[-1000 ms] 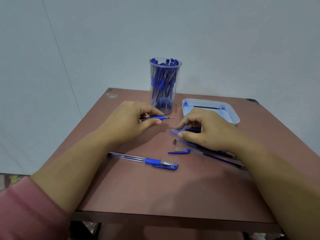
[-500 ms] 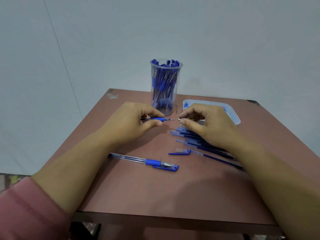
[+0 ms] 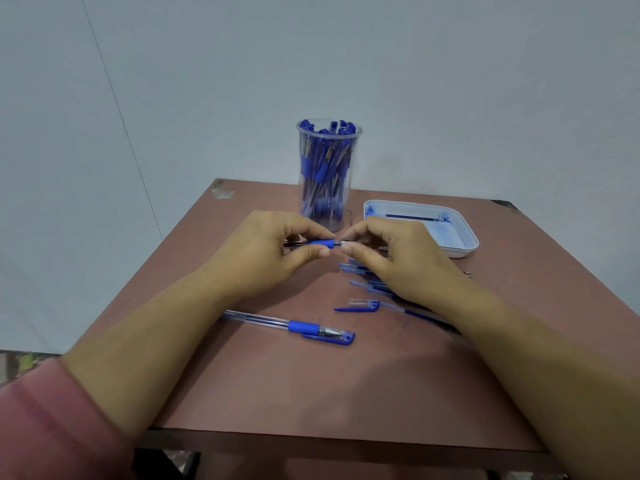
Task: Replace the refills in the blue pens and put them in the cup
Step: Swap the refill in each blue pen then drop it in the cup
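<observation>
A blue pen (image 3: 320,242) is pinched in the left hand (image 3: 266,252), its tip end gripped by the right hand (image 3: 398,254) fingertips. Just beyond both hands stands the cup (image 3: 328,174); loose refills (image 3: 363,282) lie under the right hand.

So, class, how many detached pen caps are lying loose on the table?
2: one pen cap sits alone below the right hand; the other cap lies against the tip of the near pen. More may be hidden under the hand.
</observation>
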Demonstrator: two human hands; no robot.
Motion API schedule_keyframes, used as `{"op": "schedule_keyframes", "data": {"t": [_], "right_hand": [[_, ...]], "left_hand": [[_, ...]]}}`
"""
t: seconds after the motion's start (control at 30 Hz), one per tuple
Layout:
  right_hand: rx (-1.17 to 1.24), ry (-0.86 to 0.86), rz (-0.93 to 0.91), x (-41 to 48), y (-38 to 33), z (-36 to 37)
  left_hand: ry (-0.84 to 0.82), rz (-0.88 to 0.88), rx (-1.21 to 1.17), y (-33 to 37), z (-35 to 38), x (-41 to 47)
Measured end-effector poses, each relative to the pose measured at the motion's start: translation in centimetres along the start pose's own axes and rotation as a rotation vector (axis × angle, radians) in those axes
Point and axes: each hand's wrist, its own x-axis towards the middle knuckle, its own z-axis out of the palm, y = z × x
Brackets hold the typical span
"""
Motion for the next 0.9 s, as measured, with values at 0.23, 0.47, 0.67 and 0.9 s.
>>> {"op": "schedule_keyframes", "data": {"t": [0.23,0.47,0.67,0.9], "right_hand": [[0.001,-0.003,-0.050,-0.08,0.19,-0.45],[-0.072,-0.016,-0.067,0.09,0.44,-0.16],[-0.085,-0.007,-0.135,0.10,0.38,-0.24],[-0.079,-0.008,-0.117,0.02,0.44,-0.38]], "left_hand": [[0.007,0.012,0.028,-0.27,-0.04,0.11],[0.007,0.022,0.030,-0.19,-0.02,0.07],[0.016,0.030,0.043,-0.15,-0.04,0.03],[0.016,0.029,0.034,-0.13,-0.12,0.07]]}}
